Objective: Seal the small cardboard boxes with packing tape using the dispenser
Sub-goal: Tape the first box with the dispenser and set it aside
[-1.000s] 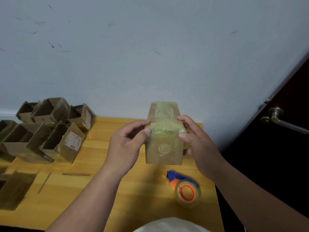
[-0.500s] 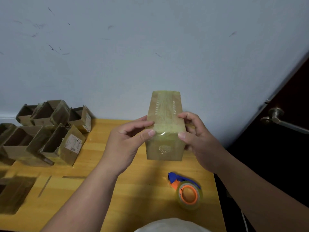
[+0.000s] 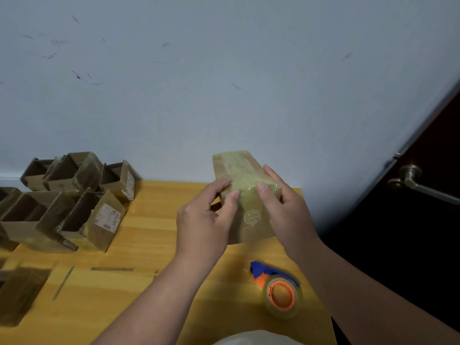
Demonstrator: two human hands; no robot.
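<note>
Taking the taped box [image 3: 246, 192] held up over the middle of the worktop [image 3: 149, 245] as the landmark: far to its left, along the worktop's left edge, a flattened piece of cardboard [image 3: 20, 292] lies near the front. Above that, still well left of the taped box, a cluster of open cardboard boxes [image 3: 72, 202] stands against the pale wall [image 3: 224, 70], their flaps up and several showing white labels. Between this cluster and the taped box is bare yellow wood, with two thin dark strips [image 3: 112, 269] lying flat on it, lower and to the left of the box.

The left hand [image 3: 206, 220] grips the taped box on its left side, fingers curled behind it and the thumb pressed on the near face at the edge where the glossy tape folds over. The box itself is a small brown carton, tilted so its long top runs away toward the wall, covered with yellowish clear tape and bearing a round pale stamp on the near face. It is off the worktop, carried by both hands. The right hand [image 3: 286, 207] clamps its right side, thumb on the taped front edge close to the left thumb, fingers wrapped along the far side.

Below and slightly right of the box, the tape dispenser [image 3: 278, 290] lies on the worktop near its front right corner, blue handle, orange hub and clear roll, untouched. Far right of the box, a dark door [image 3: 410, 232] with a metal lever handle [image 3: 413, 180].
</note>
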